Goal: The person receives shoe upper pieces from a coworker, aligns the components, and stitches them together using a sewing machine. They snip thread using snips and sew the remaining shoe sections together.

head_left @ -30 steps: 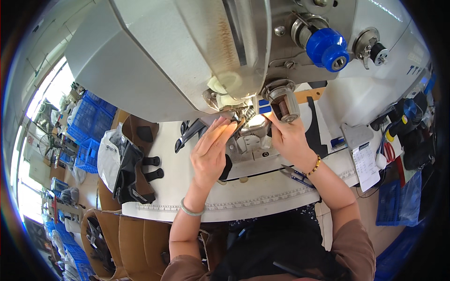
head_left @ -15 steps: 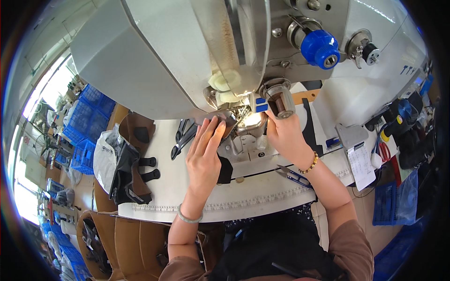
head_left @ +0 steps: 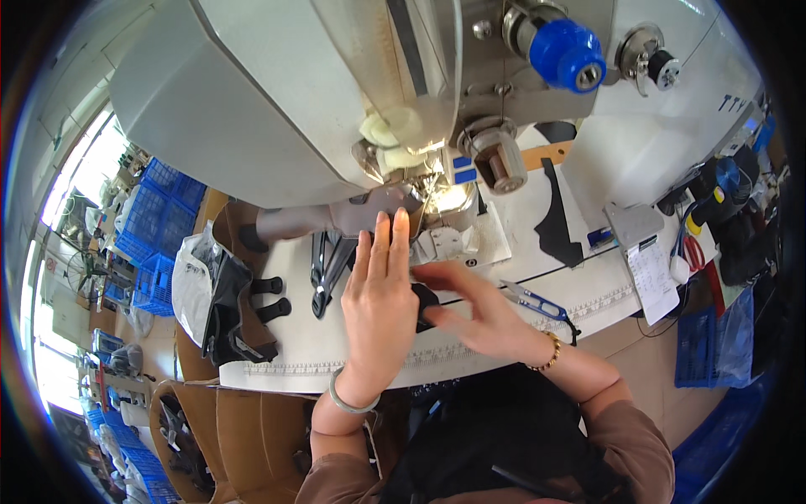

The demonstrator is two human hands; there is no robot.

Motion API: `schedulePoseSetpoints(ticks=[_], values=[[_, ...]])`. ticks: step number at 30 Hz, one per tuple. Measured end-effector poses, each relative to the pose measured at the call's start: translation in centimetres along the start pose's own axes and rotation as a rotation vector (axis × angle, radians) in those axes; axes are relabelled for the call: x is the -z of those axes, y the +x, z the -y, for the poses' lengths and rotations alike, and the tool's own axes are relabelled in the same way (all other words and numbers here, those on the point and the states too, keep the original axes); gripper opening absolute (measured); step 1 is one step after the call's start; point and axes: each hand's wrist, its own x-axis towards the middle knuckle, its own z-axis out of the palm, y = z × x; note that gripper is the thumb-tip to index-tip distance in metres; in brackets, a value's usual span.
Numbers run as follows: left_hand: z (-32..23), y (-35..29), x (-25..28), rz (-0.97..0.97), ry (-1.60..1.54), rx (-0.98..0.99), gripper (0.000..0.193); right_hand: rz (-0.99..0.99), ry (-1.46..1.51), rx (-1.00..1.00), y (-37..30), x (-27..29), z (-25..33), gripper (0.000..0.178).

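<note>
Beneath the head of the white sewing machine [head_left: 227, 118], toward the middle of the desk [head_left: 302, 340], a grey-brown piece [head_left: 348, 218] lies with its right end beside the lit needle area, its long tail reaching toward the left edge. The left hand [head_left: 379, 311] is flat, fingers together and straight, their tips on that right end, probably to keep it down and steady. The right hand [head_left: 483, 317] crosses in front of the machine, thumb and forefinger apart around the side of a black patch [head_left: 426, 304]; blur hides whether they touch it. Dark straps [head_left: 329, 273] lie left of the left hand. Nearer the right edge rest the snips [head_left: 537, 304], perhaps kept there for easy reach, and beyond them a black cutout [head_left: 556, 223]. A printed ruler [head_left: 294, 369] follows the curved near edge, likely for measuring against. By the left edge sits a brown and black bundle [head_left: 239, 311] with grey plastic [head_left: 191, 277]; below that corner stands an open cardboard box [head_left: 243, 433]. Past the right edge are a clipboard [head_left: 656, 290] and red-handled scissors [head_left: 695, 254]. Blue crates [head_left: 159, 202] stand farther left, near bright windows [head_left: 88, 181].
</note>
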Motion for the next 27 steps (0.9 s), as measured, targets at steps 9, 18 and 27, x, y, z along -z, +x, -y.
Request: schedulePoseSetpoints(ticks=[9, 18, 27], values=[[0.3, 1.1, 3.4, 0.028, -0.246, -0.179, 0.024, 0.012, 0.524, -0.197, -1.5, -2.0, -2.1, 0.041], [0.4, 2.2, 1.5, 0.001, -0.249, -0.069, 0.047, 0.081, 0.487, -0.314, 0.6, 1.0, -0.9, 0.028], [1.1, 3.2, 0.0, -0.195, -0.332, -0.261, 0.029, -0.023, 0.607, -0.150, 1.3, -0.4, -1.7, 0.023]])
